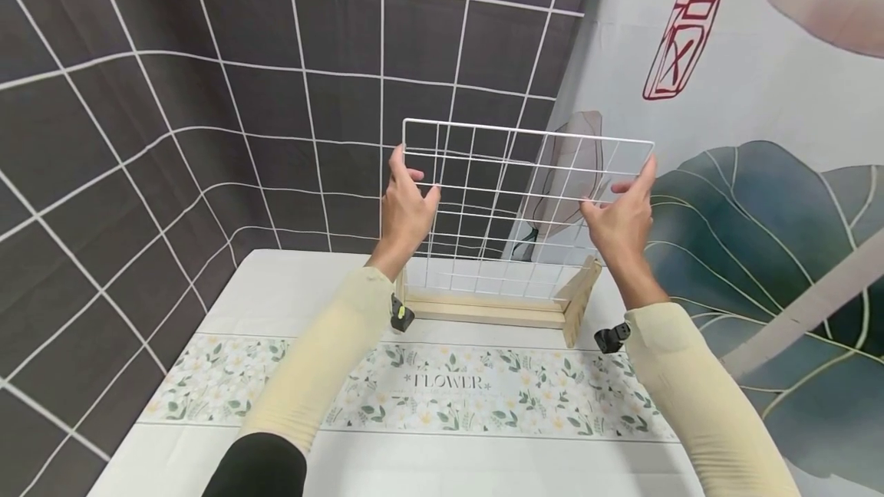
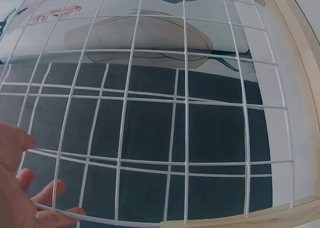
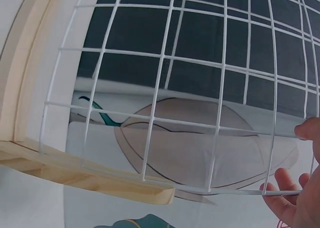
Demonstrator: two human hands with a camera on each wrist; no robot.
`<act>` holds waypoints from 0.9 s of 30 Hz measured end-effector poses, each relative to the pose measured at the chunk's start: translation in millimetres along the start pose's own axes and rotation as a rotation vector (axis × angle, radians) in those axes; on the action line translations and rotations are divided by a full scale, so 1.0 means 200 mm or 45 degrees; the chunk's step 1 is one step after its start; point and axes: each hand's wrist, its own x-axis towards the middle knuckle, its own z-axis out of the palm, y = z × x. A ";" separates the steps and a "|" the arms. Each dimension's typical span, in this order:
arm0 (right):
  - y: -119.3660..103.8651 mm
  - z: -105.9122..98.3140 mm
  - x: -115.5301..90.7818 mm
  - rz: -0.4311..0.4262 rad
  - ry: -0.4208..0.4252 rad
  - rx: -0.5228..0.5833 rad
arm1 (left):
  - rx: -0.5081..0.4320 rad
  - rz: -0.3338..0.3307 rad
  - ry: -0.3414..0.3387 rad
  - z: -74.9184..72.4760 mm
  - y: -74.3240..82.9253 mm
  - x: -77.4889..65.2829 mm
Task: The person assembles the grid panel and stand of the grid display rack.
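Observation:
A white wire grid panel [image 1: 529,130] stands upright above the table, held by its two side edges. My left hand [image 1: 409,209] grips the left edge, with thumb and fingers about the wires. On the opposite side my right hand [image 1: 621,225] grips the right edge at about the same height. Below the panel is a pale wooden stand [image 1: 483,313] with a long crossbar and a slanted side piece [image 1: 582,301]. The panel's lower part sits between the stand's side pieces; whether its bottom wire touches the crossbar I cannot tell. Both wrist views show the grid [image 2: 186,138] close to the wood [image 3: 100,180].
The white table [image 1: 290,290] carries a printed floral strip [image 1: 449,405] in front of the stand. Behind rise a dark curtain with white lines [image 1: 331,29] and a pale cloth with leaf prints [image 1: 760,236]. A black wrist camera [image 1: 611,338] hangs beside the right sleeve.

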 end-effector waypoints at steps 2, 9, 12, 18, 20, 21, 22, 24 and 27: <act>0.01 0.01 -0.01 0.004 -0.006 0.001 | 0.010 -0.010 -0.004 0.00 -0.01 -0.01; 0.03 0.03 -0.03 0.012 -0.006 0.019 | 0.014 -0.011 -0.016 0.02 -0.04 -0.03; 0.04 0.04 -0.04 0.002 -0.006 0.015 | 0.013 -0.022 -0.020 0.03 -0.06 -0.04; 0.06 0.06 -0.05 0.019 -0.015 -0.001 | -0.005 -0.031 -0.006 0.04 -0.09 -0.06; 0.06 0.06 -0.05 0.032 -0.017 -0.001 | -0.003 -0.036 -0.004 0.05 -0.09 -0.07; 0.06 0.06 -0.05 0.036 -0.017 0.001 | 0.000 -0.037 -0.004 0.05 -0.10 -0.07; 0.07 0.07 -0.05 0.043 -0.020 -0.002 | 0.004 -0.039 -0.005 0.05 -0.10 -0.07; 0.07 0.07 -0.05 0.050 -0.019 -0.002 | 0.011 -0.041 -0.009 0.06 -0.11 -0.07; 0.08 0.08 -0.06 0.051 -0.019 0.003 | 0.019 -0.036 -0.010 0.06 -0.11 -0.07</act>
